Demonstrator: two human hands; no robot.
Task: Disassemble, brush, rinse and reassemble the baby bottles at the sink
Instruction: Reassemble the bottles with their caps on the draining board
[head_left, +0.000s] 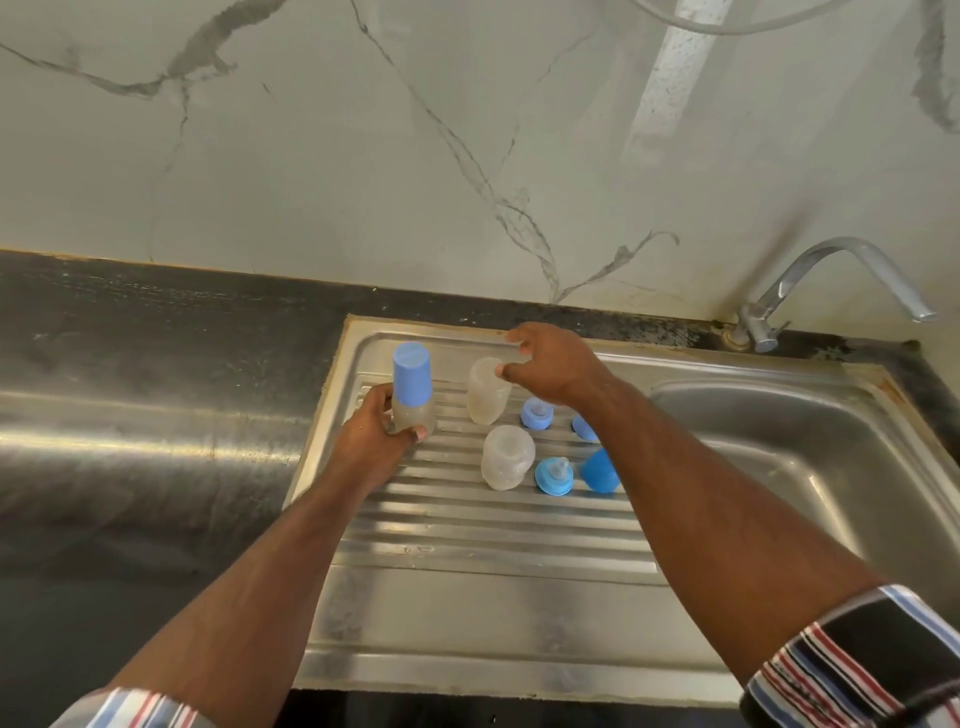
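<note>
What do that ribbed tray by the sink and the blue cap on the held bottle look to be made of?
Ribbed tray: likely stainless steel, brushed and shiny, with bright streaks along its ridges. Blue cap: seemingly matte opaque plastic, evenly coloured, without glare.

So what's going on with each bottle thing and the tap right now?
Capped bottle: upright, blue cap on, held by left hand.
Far open bottle: upright, no top, right hand over it.
Near open bottle: upright, no top.
Teat rings: off, on drainboard.
Tap: no water visible.
</note>
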